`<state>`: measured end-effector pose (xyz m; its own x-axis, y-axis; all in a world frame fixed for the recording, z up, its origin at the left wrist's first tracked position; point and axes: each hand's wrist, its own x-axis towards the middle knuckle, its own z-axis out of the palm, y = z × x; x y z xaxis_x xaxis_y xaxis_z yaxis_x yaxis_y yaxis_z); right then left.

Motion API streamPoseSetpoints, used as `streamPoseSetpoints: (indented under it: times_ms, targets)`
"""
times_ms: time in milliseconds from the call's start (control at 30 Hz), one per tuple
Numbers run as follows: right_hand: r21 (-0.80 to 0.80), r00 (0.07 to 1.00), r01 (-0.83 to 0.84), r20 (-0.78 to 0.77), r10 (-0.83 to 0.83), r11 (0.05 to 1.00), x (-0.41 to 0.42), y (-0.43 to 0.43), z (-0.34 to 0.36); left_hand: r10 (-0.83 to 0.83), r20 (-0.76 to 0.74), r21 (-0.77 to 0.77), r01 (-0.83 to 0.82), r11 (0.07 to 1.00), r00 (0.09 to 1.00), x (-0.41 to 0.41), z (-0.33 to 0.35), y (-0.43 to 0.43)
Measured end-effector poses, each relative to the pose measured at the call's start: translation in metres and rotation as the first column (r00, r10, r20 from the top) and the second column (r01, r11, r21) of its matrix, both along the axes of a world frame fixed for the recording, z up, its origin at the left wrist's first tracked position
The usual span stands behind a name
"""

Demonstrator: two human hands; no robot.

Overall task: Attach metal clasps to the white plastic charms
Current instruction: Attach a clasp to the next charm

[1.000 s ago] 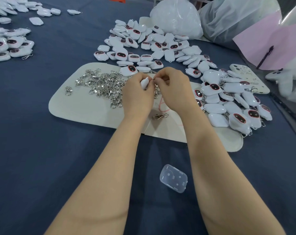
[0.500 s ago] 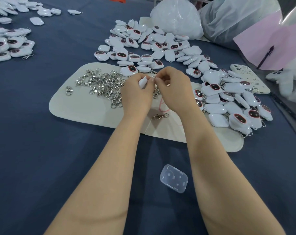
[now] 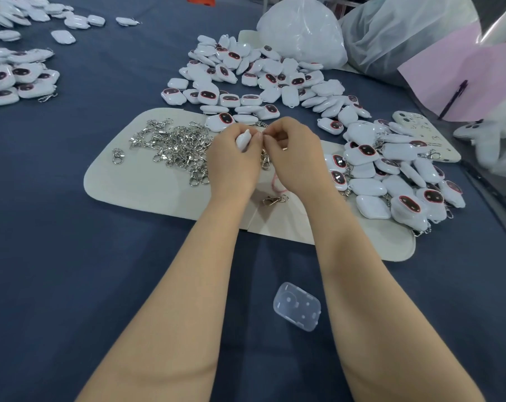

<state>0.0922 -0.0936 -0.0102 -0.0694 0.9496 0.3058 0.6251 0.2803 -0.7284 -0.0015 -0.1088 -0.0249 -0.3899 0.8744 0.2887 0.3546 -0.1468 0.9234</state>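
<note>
Head view, both hands raised over the cream rounded mat (image 3: 135,187) on the dark blue cloth. My left hand (image 3: 231,158) grips one white plastic charm (image 3: 243,139), fingers curled round it, upper end showing. Right hand (image 3: 295,152): fingertips pinched together, touching that end; what they pinch I cannot tell. Heap of silver metal clasps (image 3: 176,143) on the mat, left of the hands. One loose clasp (image 3: 273,200) below the wrists. Charm piles behind (image 3: 257,74) and right (image 3: 396,175).

Clear case (image 3: 297,306) on blue cloth (image 3: 72,271), white bag (image 3: 301,30) beyond.
</note>
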Motion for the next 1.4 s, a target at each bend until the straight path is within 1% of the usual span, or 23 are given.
streamPoseSetpoints:
  times_ms: [133,200,267,367,600,767,867,1000,1400]
  targets:
    - [-0.033,0.998,0.029,-0.062,-0.031,0.999,0.002,0.002,-0.001,-0.015,0.004,-0.019,0.015,1.000,1.000,0.001,-0.001,0.000]
    - [-0.042,0.998,0.031,-0.059,-0.034,0.999,0.002,0.003,-0.002,-0.021,-0.019,-0.029,0.020,0.999,1.000,0.001,-0.002,0.000]
    - [-0.034,0.997,0.036,-0.069,-0.038,0.999,0.000,0.003,-0.003,-0.014,-0.041,-0.028,0.013,1.000,0.999,0.001,-0.003,0.000]
    - [-0.002,0.990,0.057,-0.130,-0.057,0.998,-0.001,0.001,-0.005,0.004,-0.037,-0.023,-0.005,1.000,0.999,0.001,-0.003,0.000]
    - [0.052,0.990,0.074,-0.128,-0.067,0.996,-0.006,0.000,-0.006,0.026,-0.004,-0.014,-0.026,1.000,1.000,0.001,-0.003,0.000]
    - [0.056,0.986,0.088,-0.145,-0.079,0.995,-0.009,0.000,-0.007,0.025,0.014,-0.013,-0.025,1.000,1.000,0.001,-0.003,-0.001]
    - [0.061,0.987,0.086,-0.141,-0.077,0.994,-0.009,0.000,-0.007,0.034,-0.004,-0.004,-0.034,0.999,0.999,0.001,-0.004,-0.001]
    - [0.057,0.988,0.088,-0.132,-0.080,0.994,-0.010,0.000,-0.008,0.062,-0.063,-0.007,-0.062,0.998,0.996,0.002,-0.005,-0.001]
    - [0.033,0.986,0.063,-0.154,-0.057,0.997,-0.007,0.000,-0.009,0.051,-0.063,-0.005,-0.052,0.999,0.997,0.001,-0.005,-0.001]
